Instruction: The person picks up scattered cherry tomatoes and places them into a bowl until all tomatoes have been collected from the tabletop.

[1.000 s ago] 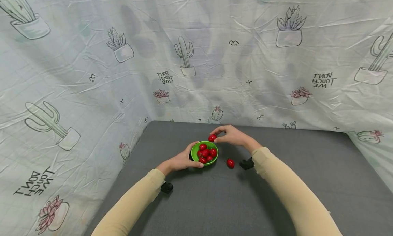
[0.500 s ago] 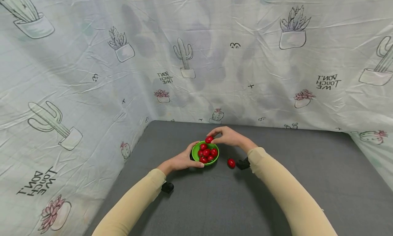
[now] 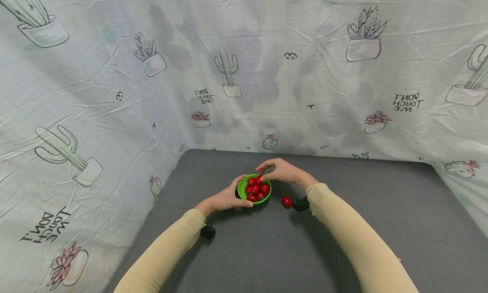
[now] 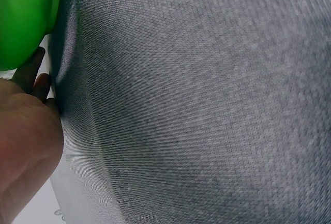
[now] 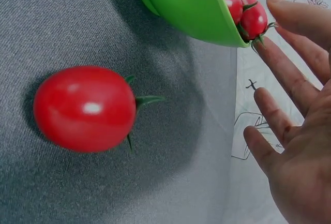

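Observation:
A green bowl full of several red cherry tomatoes stands on the grey table. My left hand grips its left side, thumb at the near rim and fingers round the far side. Above the far right rim is my right hand, its thumb and fingers spread. In the right wrist view, a cherry tomato with a green stem lies at the bowl's rim, just off these fingertips. Another cherry tomato rests on the table, right of the bowl.
Grey cloth covers the table. Behind and to the left hangs a pale curtain printed with cacti. Small black devices sit under the left wrist and the right wrist.
My right hand has carried a cherry tomato leftward over the bowl, lowered it among the others and loosened its fingers. The left hand has kept its grip on the bowl.

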The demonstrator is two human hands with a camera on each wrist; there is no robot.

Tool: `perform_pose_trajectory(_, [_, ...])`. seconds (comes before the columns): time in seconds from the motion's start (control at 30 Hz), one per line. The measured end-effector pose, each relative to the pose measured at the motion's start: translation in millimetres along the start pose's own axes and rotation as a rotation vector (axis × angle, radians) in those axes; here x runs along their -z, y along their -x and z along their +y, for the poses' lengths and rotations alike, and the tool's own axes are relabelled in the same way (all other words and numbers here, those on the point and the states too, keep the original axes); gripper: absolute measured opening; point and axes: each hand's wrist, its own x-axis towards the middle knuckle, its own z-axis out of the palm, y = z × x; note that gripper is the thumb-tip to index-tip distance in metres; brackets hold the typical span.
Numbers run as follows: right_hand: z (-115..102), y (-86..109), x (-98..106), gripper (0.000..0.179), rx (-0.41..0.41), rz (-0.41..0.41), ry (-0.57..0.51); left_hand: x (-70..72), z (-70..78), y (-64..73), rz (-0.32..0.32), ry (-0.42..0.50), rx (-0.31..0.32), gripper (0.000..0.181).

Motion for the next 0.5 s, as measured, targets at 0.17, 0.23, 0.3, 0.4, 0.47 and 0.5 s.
perform_pose_trajectory(0.17, [2,4.2,1,0.043,0.001,0.02,0.011,-1.6,-3.1,-0.1,0.01,-0.013,-0.009,0.105])
perform_pose_trajectory(0.23, [3,6.7,1,0.042,0.004,0.035,0.017,-2.6,-3.4,0.5,0.013,-0.021,-0.014,0.105])
perform_pose_trajectory(0.3, [2,9.4,2,0.042,0.005,0.048,0.021,-3.3,-3.3,1.2,0.017,-0.027,-0.019,0.106])
perform_pose_trajectory(0.4, [2,13.6,2,0.041,0.005,0.066,0.025,-4.8,-4.3,1.6,0.02,-0.03,-0.023,0.107])
perform_pose_trajectory(0.47, [1,16.7,3,0.041,0.003,0.074,0.02,-5.7,-5.2,1.9,0.021,-0.029,-0.025,0.107])
perform_pose_trajectory(0.5, [2,18.1,3,0.041,0.003,0.076,0.02,-6.1,-5.7,2.2,0.022,-0.029,-0.026,0.107])
